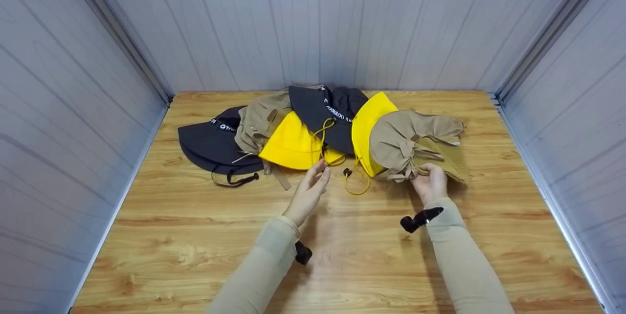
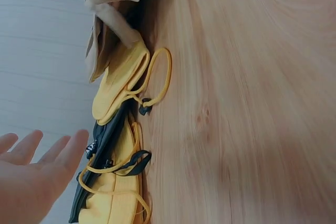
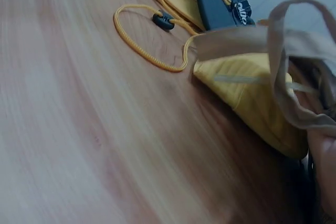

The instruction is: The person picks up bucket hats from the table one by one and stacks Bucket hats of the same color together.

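Observation:
My right hand (image 1: 431, 184) grips the near edge of a khaki sun hat (image 1: 397, 135) with an olive brim (image 1: 447, 157), at the right end of a row of overlapping hats. Beside it, partly under the khaki hat, lies a yellow bucket hat (image 1: 364, 128). In the right wrist view the khaki hat's tie (image 3: 231, 43) crosses the yellow brim, and only part of the hand shows. My left hand (image 1: 309, 190) holds nothing, its fingers extended near another yellow bucket hat (image 1: 293, 145). The left wrist view shows that hand (image 2: 37, 177) with fingers spread.
Further left, a black bucket hat (image 1: 210, 143), a second khaki hat (image 1: 259, 118) and another black hat (image 1: 318, 113) overlap. A yellow cord (image 1: 359, 191) with a black toggle trails onto the wooden table (image 1: 195, 245). Pale panel walls (image 1: 303, 25) enclose the back and sides.

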A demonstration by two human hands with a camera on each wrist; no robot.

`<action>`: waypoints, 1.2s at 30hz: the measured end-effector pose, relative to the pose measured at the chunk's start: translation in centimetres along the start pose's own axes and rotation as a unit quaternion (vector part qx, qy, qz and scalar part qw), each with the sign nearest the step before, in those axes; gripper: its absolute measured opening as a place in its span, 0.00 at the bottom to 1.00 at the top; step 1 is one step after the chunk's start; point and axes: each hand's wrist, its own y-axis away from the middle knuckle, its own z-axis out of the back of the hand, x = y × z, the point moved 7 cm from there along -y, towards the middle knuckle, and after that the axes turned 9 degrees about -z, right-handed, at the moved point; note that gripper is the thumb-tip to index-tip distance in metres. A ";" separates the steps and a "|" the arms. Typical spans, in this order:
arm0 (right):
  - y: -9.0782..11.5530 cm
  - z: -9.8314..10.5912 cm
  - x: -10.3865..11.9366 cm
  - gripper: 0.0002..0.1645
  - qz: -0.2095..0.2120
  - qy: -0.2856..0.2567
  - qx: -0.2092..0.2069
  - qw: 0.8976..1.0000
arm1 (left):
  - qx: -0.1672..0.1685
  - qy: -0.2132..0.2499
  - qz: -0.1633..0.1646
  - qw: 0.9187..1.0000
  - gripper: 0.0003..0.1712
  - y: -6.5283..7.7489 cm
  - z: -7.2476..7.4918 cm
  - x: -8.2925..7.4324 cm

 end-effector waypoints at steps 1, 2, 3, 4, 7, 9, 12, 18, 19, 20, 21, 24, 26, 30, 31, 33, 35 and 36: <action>0.1 -0.2 0.0 0.38 0.005 0.007 0.000 1.000 | 0.003 0.011 0.002 1.000 0.38 0.0 -0.1 0.0; 0.2 -0.2 0.1 0.36 0.013 0.018 -0.007 1.000 | 0.005 0.022 0.009 1.000 0.38 -0.1 -0.3 0.1; 0.4 -0.3 0.2 0.33 0.020 0.027 -0.013 0.999 | 0.009 0.033 0.016 0.999 0.39 -0.1 -0.4 0.3; 0.6 -0.4 0.4 0.28 0.029 0.037 -0.020 0.999 | 0.012 0.040 0.020 0.999 0.39 -0.1 -0.5 0.4; 1.5 -0.8 0.9 0.15 0.059 0.069 -0.035 0.995 | 0.024 0.062 0.038 0.997 0.39 0.0 -0.7 0.9; 2.0 -1.1 1.1 0.13 0.075 0.081 -0.034 0.993 | 0.031 0.075 0.046 0.996 0.39 0.0 -0.9 1.1; 2.8 -2.1 1.2 0.12 0.094 0.094 -0.015 0.991 | 0.040 0.097 0.053 0.993 0.41 0.0 -1.1 1.0; 3.9 -3.7 0.3 0.18 0.119 0.111 0.022 0.986 | 0.047 0.141 0.058 0.987 0.42 -0.6 -2.1 0.1; 4.1 -3.9 0.1 0.19 0.122 0.112 0.027 0.986 | 0.048 0.148 0.059 0.986 0.41 -0.9 -2.4 -0.1; 4.3 -4.1 -0.1 0.20 0.124 0.117 0.033 0.985 | 0.048 0.156 0.062 0.985 0.41 -1.2 -2.6 -0.2; 4.4 -4.3 -0.2 0.21 0.130 0.124 0.037 0.983 | 0.047 0.165 0.067 0.983 0.41 -1.5 -2.9 -0.3; 4.7 -4.6 -0.8 0.22 0.136 0.139 0.046 0.980 | 0.045 0.182 0.087 0.978 0.40 -2.6 -3.5 -0.6; 4.8 -4.7 -1.3 0.23 0.133 0.146 0.051 0.979 | 0.044 0.192 0.100 0.975 0.40 -3.4 -3.8 -0.7; 4.9 -4.6 -2.2 0.24 0.117 0.164 0.055 0.978 | 0.040 0.203 0.113 0.972 0.38 -4.5 -4.1 -1.1; 4.9 -4.6 -2.4 0.24 0.115 0.168 0.059 0.977 | 0.041 0.205 0.113 0.971 0.37 -4.7 -4.2 -1.2; 5.0 -4.5 -2.8 0.25 0.115 0.180 0.058 0.975 | 0.044 0.212 0.111 0.970 0.32 -5.0 -4.3 -1.4; 5.2 -4.4 -3.1 0.25 0.122 0.192 0.055 0.972 | 0.050 0.226 0.104 0.967 0.25 -5.1 -4.5 -1.6; 5.2 -4.4 -3.2 0.25 0.127 0.198 0.053 0.970 | 0.052 0.234 0.098 0.966 0.21 -5.1 -4.6 -1.7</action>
